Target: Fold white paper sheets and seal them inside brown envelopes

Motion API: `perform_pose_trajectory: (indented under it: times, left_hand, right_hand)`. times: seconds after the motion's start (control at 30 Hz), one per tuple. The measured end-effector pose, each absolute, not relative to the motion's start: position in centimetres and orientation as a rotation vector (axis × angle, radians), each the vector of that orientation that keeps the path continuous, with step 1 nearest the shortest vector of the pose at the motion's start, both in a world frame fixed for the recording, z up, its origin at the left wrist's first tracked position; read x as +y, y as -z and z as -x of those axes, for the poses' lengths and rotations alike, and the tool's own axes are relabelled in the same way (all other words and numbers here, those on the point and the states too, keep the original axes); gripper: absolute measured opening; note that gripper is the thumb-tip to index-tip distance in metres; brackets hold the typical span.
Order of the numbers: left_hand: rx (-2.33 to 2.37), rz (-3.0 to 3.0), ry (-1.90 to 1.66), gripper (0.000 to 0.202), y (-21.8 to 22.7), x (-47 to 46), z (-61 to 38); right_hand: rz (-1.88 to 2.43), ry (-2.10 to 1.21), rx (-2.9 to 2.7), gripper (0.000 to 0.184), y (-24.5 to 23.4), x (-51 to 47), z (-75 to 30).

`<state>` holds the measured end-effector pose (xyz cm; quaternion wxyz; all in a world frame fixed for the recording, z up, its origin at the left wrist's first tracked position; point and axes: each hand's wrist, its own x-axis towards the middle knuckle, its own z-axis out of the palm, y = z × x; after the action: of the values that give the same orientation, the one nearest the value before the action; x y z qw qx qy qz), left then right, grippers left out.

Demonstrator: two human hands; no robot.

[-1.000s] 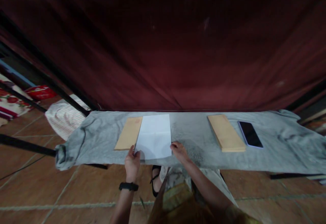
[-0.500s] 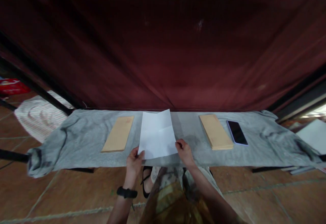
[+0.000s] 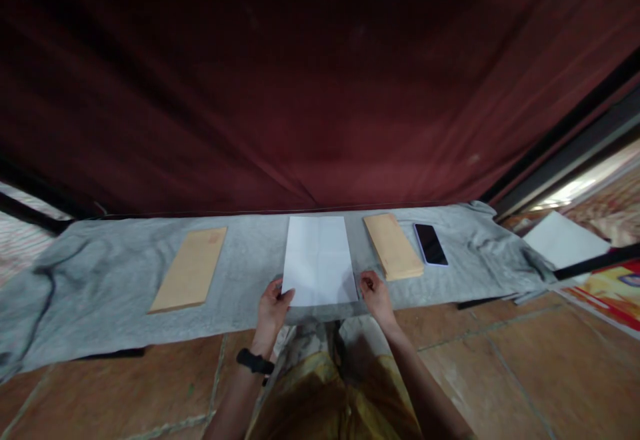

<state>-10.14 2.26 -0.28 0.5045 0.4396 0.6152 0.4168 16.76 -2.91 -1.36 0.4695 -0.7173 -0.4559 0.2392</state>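
You've laid the sheet (image 3: 319, 257) back flat on the worktop (image 3: 250, 273), with the fingers of your left hand (image 3: 273, 307) and right hand (image 3: 377, 297) pinching its near corners.

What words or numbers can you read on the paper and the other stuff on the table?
No text is readable here.
white sheet: blank, creases only.
brown envelope and envelope stack: no legible writing.
phone: screen dark.
colourful print at right edge: too blurred to read.
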Motion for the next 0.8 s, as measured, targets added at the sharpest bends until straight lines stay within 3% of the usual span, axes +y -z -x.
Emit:
perform_pose_trajectory:
  times: [0.1, 0.3, 0.4, 0.53, 0.67, 0.8]
  left_hand:
    - [1.582, -1.189, -0.945, 0.061, 0.1, 2.6, 11.2]
    - [1.782, -1.74, -0.922, 0.045, -0.8, 5.5, 11.9]
    - [1.659, -2.031, -0.914, 0.041, -0.9, 7.3, 10.1]
    - [1.426, -2.332, -0.622, 0.043, -0.4, 8.1, 6.5]
    - [1.415, -2.435, -0.485, 0.045, 0.1, 7.7, 4.8]
    - [1.544, -2.371, -0.583, 0.044, 0.7, 7.7, 6.0]
  right_hand:
    - [1.796, -0.495, -1.203, 0.026, 1.3, -2.2, -16.8]
    - [1.872, -0.356, -1.357, 0.035, 0.7, 1.3, -16.2]
    - [1.794, -0.29, -1.588, 0.039, 0.4, 3.0, -15.1]
    - [1.69, -0.301, -1.905, 0.04, 0.7, 4.2, -13.2]
    - [1.725, -0.256, -1.994, 0.041, 1.5, 4.1, -12.8]
    - [1.783, -0.219, -1.926, 0.043, 2.0, 3.5, -14.5]
